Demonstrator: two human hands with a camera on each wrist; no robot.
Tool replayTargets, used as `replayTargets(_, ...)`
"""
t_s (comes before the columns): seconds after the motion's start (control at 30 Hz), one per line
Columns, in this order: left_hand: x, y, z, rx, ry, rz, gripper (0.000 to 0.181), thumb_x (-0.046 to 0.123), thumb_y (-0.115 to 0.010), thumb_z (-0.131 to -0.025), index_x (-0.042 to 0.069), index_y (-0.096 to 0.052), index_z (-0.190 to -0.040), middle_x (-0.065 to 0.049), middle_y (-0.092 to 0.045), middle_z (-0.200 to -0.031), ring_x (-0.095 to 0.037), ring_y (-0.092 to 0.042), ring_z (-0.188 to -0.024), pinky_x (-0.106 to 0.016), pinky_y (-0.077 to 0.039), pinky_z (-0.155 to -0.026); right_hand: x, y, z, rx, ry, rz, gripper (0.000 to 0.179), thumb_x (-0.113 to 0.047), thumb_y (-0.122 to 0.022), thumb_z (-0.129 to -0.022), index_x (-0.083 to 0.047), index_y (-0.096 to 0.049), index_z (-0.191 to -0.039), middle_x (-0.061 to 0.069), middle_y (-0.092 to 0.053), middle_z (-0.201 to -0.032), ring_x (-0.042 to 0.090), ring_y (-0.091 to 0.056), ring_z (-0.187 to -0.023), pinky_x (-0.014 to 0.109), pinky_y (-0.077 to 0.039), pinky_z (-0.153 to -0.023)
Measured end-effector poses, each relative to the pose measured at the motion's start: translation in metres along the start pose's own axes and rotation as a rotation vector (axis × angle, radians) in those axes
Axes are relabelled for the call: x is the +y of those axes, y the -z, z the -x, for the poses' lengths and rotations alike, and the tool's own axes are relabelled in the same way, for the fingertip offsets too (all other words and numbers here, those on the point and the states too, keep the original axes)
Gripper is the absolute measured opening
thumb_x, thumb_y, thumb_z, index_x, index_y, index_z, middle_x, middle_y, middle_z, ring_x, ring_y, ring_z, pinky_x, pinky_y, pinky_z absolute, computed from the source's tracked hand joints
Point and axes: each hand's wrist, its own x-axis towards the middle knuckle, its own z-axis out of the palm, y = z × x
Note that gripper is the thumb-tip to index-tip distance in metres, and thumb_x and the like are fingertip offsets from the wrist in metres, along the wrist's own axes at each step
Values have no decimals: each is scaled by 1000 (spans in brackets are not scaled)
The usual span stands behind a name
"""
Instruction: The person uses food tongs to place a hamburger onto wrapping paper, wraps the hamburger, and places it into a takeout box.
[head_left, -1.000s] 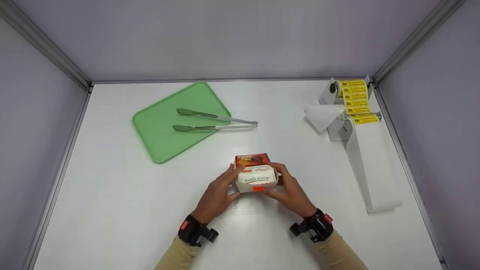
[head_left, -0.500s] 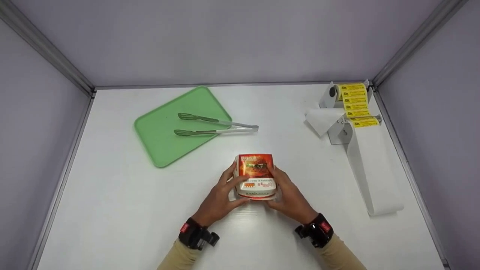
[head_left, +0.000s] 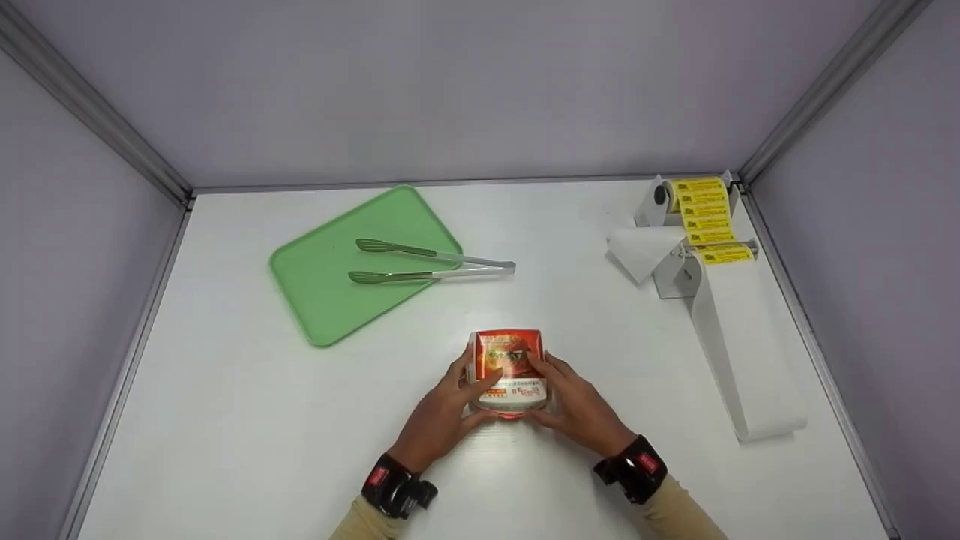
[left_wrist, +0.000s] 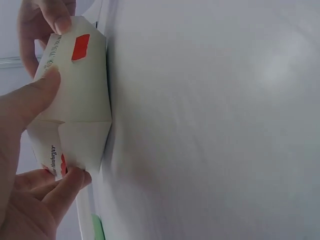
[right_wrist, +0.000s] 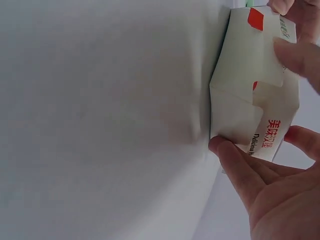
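Note:
A hamburger box [head_left: 510,391] of white card, with a red-orange burger picture on its lid, sits on the table between my hands. My left hand [head_left: 437,420] holds its left side, thumb and fingers curled around it. Its right side is held by my right hand [head_left: 586,409], with fingertips reaching onto the lid. In the left wrist view the lower front of the box [left_wrist: 85,95] carries a small orange-red patch. The right wrist view shows red lettering on the box's side [right_wrist: 267,125], with fingers along the lower edge. The inside is hidden by the lid.
Beyond the box lies a green tray [head_left: 322,315], with metal tongs [head_left: 472,274] lying partly over it. At the right stands a label dispenser [head_left: 675,277] with a roll of yellow labels [head_left: 705,210]. Its white backing strip [head_left: 750,360] trails toward the table's front.
The box has tilted so that its picture side shows more fully and its front less. Both hands still hold it. The whole scene sits lower in the head view.

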Motion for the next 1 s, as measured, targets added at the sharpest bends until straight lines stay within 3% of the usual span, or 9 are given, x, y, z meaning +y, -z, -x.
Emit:
replayTargets(0.17, 1, -2, 2, 12, -3, -12, 66, 38, -77, -87, 35, -52, -148, -22, -28, -164, -34, -59, -130, -37, -59, -94, 1, -2, 3, 25, 1, 56, 92, -22, -87, -79, -13, -39, -157, 25, -51, -147, 39, -60, -128, 43, -56, -99)
replayTargets(0.33, 0, -5, 4, 55, -26, -91, 67, 41, -77, -87, 36, -51, -148, -22, -32, -163, -36, -59, -130, -36, -60, -90, 4, -3, 3, 40, 33, 135, 93, -27, -88, -79, -16, -38, -157, 24, -52, -147, 36, -64, -122, 40, -58, -96)
replayTargets(0.5, 0, -6, 5, 59, -32, -163, 67, 48, -72, -89, 39, -47, -150, -21, -34, -162, -34, -58, -131, -37, -59, -93, 7, -2, 3, 68, 88, 223, 94, -34, -88, -77, -16, -41, -156, 24, -55, -144, 35, -65, -121, 40, -59, -94)
replayTargets(0.8, 1, 4, 0, 81, -152, -395, 67, 54, -72, -87, 32, -53, -148, -21, -46, -152, -30, -61, -123, -39, -58, -97, 11, 1, -1, 82, 143, 372, 92, -50, -85, -77, -20, -44, -154, 23, -54, -147, 34, -66, -119, 42, -59, -94)
replayTargets(1.0, -2, 13, -10, 93, -263, -482, 64, 57, -75, -85, 29, -60, -140, -16, -52, -144, -28, -60, -125, -38, -57, -96, 14, 6, -6, 49, 182, 365, 87, -53, -83, -79, -27, -46, -153, 22, -43, -157, 34, -63, -124, 43, -58, -96)
